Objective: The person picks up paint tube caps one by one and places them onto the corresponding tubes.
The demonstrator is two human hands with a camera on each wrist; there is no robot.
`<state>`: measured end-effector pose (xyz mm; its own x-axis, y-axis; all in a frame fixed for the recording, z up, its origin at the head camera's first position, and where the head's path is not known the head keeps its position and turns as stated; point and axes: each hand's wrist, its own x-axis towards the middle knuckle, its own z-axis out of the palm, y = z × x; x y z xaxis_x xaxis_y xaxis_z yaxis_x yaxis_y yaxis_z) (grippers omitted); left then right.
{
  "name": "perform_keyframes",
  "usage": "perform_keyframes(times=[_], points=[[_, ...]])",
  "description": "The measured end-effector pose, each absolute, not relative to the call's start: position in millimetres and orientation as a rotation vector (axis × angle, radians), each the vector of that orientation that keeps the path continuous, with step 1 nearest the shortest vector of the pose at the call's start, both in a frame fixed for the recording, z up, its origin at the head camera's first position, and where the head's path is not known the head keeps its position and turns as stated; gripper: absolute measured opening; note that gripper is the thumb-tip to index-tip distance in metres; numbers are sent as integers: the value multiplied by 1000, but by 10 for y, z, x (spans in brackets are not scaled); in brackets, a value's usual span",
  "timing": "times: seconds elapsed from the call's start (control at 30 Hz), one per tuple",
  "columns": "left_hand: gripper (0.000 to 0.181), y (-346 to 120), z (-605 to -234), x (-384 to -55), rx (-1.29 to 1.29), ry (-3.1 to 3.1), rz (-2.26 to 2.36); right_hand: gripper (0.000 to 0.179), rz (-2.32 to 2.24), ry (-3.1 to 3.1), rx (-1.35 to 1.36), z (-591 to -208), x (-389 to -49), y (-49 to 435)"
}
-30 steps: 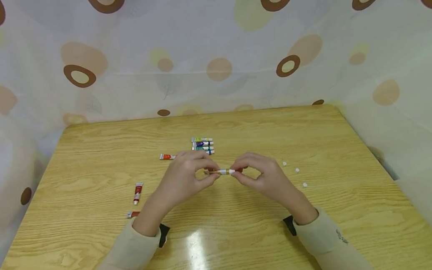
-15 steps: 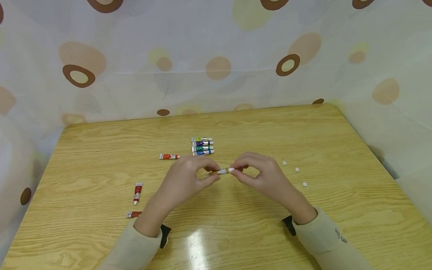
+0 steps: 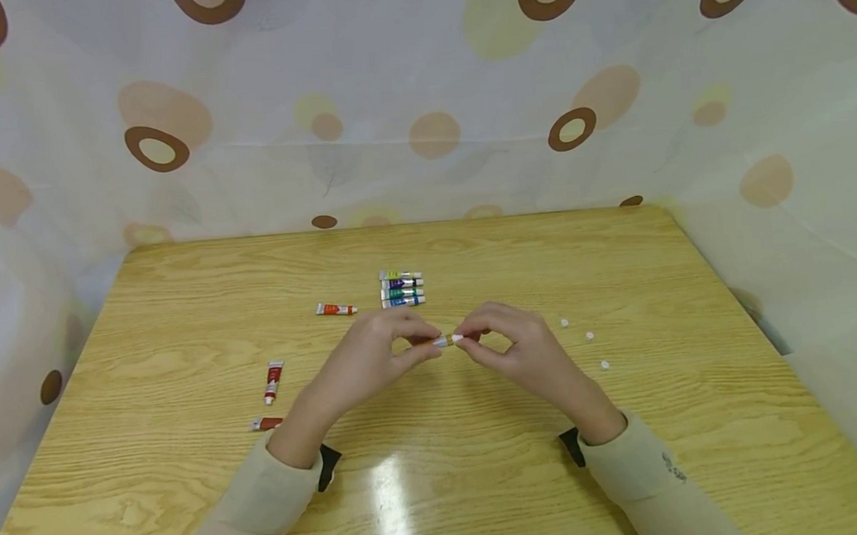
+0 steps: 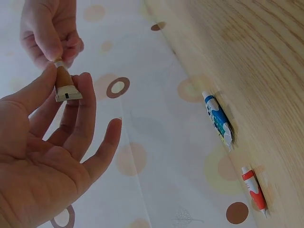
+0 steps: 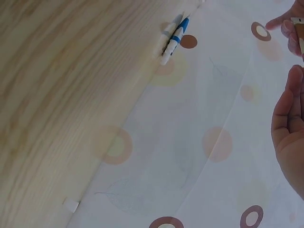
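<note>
Above the table's middle, my left hand (image 3: 363,355) pinches a small ochre paint tube (image 3: 444,341) between thumb and fingers. Its flat crimped end faces the left wrist camera, where the ochre paint tube (image 4: 65,84) shows its brown-gold body. My right hand (image 3: 519,340) pinches the white tip at the tube's other end; the fingertips partly hide it, so whether the cap is turned loose cannot be told. Just beyond the left hand, a row of several paint tubes (image 3: 403,292) lies side by side, yellow, purple, green and blue.
An orange-red tube (image 3: 337,309) lies left of the row. Nearer the left forearm are a dark red tube (image 3: 273,384) and a brownish-red tube (image 3: 266,424), partly hidden by the wrist. Small white caps (image 3: 589,336) lie right of the right hand. A patterned cloth (image 3: 437,176) stands behind the table.
The left fingers have shifted slightly right along the tube, covering more of its body. The right hand stays almost in place at the white tip. The tubes and caps on the table have not moved.
</note>
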<state>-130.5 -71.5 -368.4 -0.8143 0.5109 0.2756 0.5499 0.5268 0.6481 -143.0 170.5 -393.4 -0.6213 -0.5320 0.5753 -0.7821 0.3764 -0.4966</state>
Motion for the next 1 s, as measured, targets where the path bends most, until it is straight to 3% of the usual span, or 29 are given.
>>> perform_keyframes(times=[0.2,0.5,1.0], points=[[13,-692,-3692,-1294,-923,-2657,-1120,7,1111,-2340,1159,-3921,-1433,1695],[10,-681,-3714,-1298,-926,-2554,-936,20,1080,-2345,1180,-3914,-1442,1701],[9,-670,-3712,-1287,-944,-2495,-845,14,1073,-2349,1203,-3931,-1443,1702]])
